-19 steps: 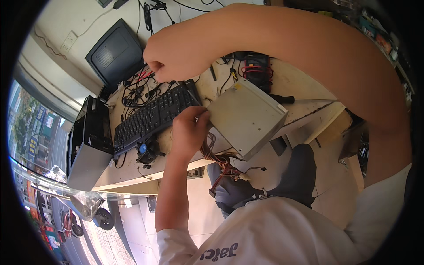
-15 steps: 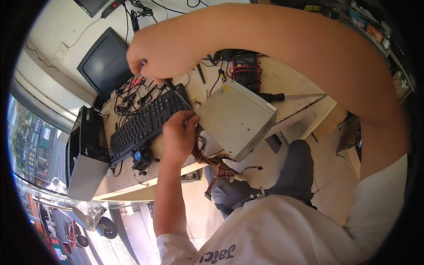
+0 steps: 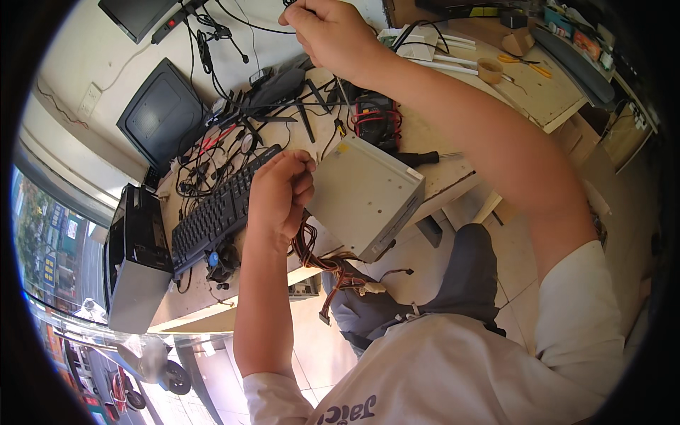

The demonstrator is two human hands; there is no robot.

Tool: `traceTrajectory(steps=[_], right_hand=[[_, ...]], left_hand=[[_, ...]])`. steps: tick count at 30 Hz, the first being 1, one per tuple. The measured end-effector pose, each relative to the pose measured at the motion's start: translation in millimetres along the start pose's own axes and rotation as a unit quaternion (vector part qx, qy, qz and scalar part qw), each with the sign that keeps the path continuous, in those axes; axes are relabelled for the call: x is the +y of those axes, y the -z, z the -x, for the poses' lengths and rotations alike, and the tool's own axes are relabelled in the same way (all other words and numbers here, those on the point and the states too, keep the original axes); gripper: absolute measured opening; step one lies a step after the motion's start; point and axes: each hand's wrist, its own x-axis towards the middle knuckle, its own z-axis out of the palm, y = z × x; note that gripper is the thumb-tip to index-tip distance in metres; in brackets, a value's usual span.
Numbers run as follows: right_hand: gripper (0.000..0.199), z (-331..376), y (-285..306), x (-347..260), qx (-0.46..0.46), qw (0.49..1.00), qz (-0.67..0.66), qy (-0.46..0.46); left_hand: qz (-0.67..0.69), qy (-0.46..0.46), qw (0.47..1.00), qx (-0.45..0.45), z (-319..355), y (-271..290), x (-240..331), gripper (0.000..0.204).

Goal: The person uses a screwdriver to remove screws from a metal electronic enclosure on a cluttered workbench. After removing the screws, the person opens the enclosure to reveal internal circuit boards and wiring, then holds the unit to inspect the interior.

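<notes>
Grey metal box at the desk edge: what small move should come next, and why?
Probably steady the grey metal box first. It overhangs the desk edge, with its bundle of wires dangling below. The left hand is fisted beside it; the right hand pinches a thin black cable far off.

Electronics repair workshop: cluttered bench (image 3: pixel 453 177), cables (image 3: pixel 212 134), multimeter (image 3: pixel 375 120), screwdriver (image 3: pixel 418 157).

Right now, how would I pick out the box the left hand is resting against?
Start at the long black keyboard on the cluttered workbench. Just to its right, against the left hand, lies the metal drive box. It is the only pale grey flat-sided box, overhanging the bench's front edge.
</notes>
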Motion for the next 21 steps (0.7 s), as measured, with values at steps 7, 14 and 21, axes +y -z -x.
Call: traceTrajectory(steps=[7, 14, 21], right_hand=[[0.028, 7.1, -12.7, 12.4, 0.043, 0.997, -0.056, -0.017], [0.027, 17.9, -11.1, 10.1, 0.044, 0.997, -0.063, -0.015], [0.027, 16.3, -15.5, 15.7, 0.046, 0.997, -0.069, -0.002]], left_hand=[[-0.291, -0.101, 0.951, 0.021, -38.4, -25.6, -8.2, 0.025], [-0.439, -0.181, 0.88, -0.01, -64.7, -29.8, -31.2, 0.029], [-0.478, -0.22, 0.85, 0.024, -67.7, -33.4, -37.0, 0.026]])
